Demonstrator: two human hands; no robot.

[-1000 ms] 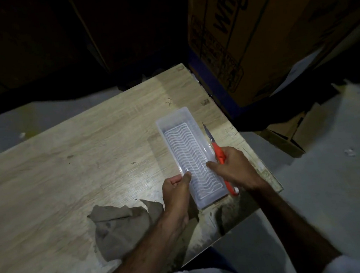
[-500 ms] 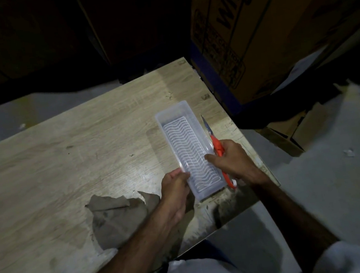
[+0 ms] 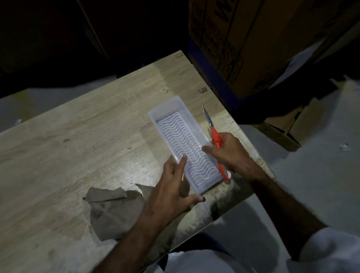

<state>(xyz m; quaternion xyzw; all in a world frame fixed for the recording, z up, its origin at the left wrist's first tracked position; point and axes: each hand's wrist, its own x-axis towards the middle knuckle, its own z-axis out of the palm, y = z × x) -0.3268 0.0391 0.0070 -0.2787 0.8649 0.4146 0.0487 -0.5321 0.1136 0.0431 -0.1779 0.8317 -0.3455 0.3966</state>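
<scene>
A clear plastic tray (image 3: 173,114) with a wavy ribbed floor lies lengthwise near the right end of the wooden table (image 3: 75,152). My left hand (image 3: 171,189) lies against the tray's near-left side with fingers straight, thumb along its near end. My right hand (image 3: 228,153) grips the orange handles of a pair of scissors (image 3: 214,138) just right of the tray, blades pointing away from me; its thumb reaches over the tray's right wall.
A crumpled grey-brown cloth (image 3: 113,209) lies on the table left of my left forearm. A big cardboard appliance box (image 3: 263,28) stands close behind the table's right end. Flattened cardboard (image 3: 286,128) lies on the pale floor to the right.
My left hand has let go of the tray's left wall and spread its fingers flat beside it. The right hand and scissors stay in place.
</scene>
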